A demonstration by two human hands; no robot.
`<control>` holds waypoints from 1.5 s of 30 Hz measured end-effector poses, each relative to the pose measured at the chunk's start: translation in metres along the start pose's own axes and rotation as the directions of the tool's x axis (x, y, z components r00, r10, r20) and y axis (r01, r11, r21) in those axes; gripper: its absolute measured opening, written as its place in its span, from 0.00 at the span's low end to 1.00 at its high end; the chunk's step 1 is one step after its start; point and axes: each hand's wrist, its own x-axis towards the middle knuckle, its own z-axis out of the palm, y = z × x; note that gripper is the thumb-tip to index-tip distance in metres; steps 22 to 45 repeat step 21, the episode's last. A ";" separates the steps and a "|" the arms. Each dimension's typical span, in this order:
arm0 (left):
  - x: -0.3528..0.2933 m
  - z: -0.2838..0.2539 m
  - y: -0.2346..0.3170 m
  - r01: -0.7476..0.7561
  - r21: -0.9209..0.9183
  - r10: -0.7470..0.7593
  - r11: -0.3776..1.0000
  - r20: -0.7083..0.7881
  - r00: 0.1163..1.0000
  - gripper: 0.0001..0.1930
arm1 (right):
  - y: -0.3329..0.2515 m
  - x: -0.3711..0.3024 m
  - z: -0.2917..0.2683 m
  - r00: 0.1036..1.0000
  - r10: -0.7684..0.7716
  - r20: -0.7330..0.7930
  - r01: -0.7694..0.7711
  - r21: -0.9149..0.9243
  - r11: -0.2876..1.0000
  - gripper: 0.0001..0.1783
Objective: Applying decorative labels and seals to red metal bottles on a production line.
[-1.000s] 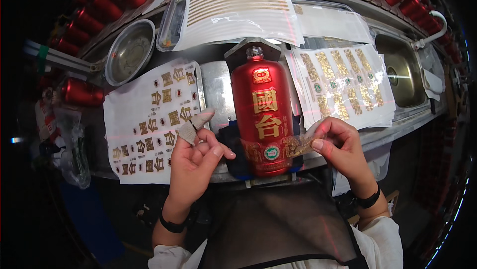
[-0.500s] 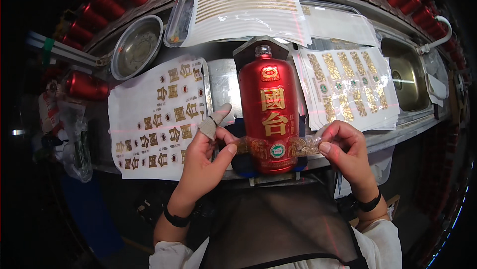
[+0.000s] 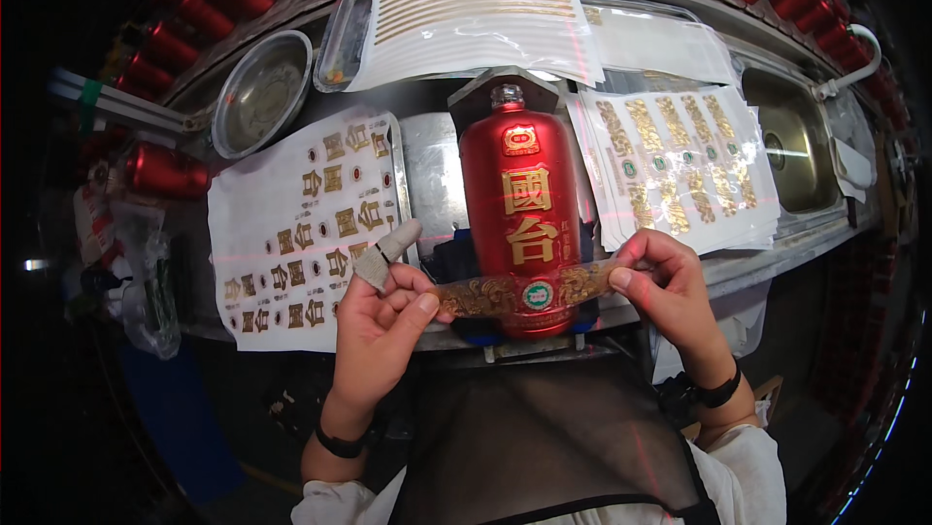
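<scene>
Both hands, left hand (image 3: 383,316) and right hand (image 3: 665,282), grip pinched on a gold band label (image 3: 524,292), stretch it level across the lying red bottle (image 3: 519,205), apparently to align it.

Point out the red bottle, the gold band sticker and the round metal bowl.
red bottle (image 3: 517,205), head view, on its red body.
gold band sticker (image 3: 481,296), head view, left half of the strip.
round metal bowl (image 3: 260,93), head view, inside of the bowl.

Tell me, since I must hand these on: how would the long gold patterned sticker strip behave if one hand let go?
The gold patterned sticker strip is probably floppy: it spans the red glossy bottle only because the left hand and right hand pinch its ends. It looks thin, so likely light, and might curl or cling.
</scene>
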 end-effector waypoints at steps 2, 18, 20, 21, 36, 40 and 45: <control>0.000 0.000 -0.002 0.020 0.031 -0.019 0.999 -0.017 1.000 0.31 | 0.003 0.002 0.001 1.000 -0.027 -0.003 0.027 -0.001 1.000 0.03; 0.019 0.005 -0.016 -0.277 0.546 0.123 0.791 0.301 0.946 0.54 | 0.010 -0.007 0.024 0.951 -0.310 0.005 0.279 -0.453 0.847 0.41; 0.023 0.014 -0.022 -0.287 0.535 0.147 0.795 0.289 0.946 0.54 | 0.007 -0.005 0.028 0.974 -0.226 0.006 0.201 -0.480 0.854 0.45; 0.022 0.018 -0.025 -0.301 0.513 0.176 0.804 0.278 0.944 0.54 | 0.005 -0.003 0.029 0.984 -0.177 0.031 0.167 -0.532 0.830 0.43; 0.022 0.018 -0.025 -0.301 0.513 0.176 0.804 0.278 0.944 0.54 | 0.005 -0.003 0.029 0.984 -0.177 0.031 0.167 -0.532 0.830 0.43; 0.022 0.018 -0.025 -0.301 0.513 0.176 0.804 0.278 0.944 0.54 | 0.005 -0.003 0.029 0.984 -0.177 0.031 0.167 -0.532 0.830 0.43; 0.022 0.018 -0.025 -0.301 0.513 0.176 0.804 0.278 0.944 0.54 | 0.005 -0.003 0.029 0.984 -0.177 0.031 0.167 -0.532 0.830 0.43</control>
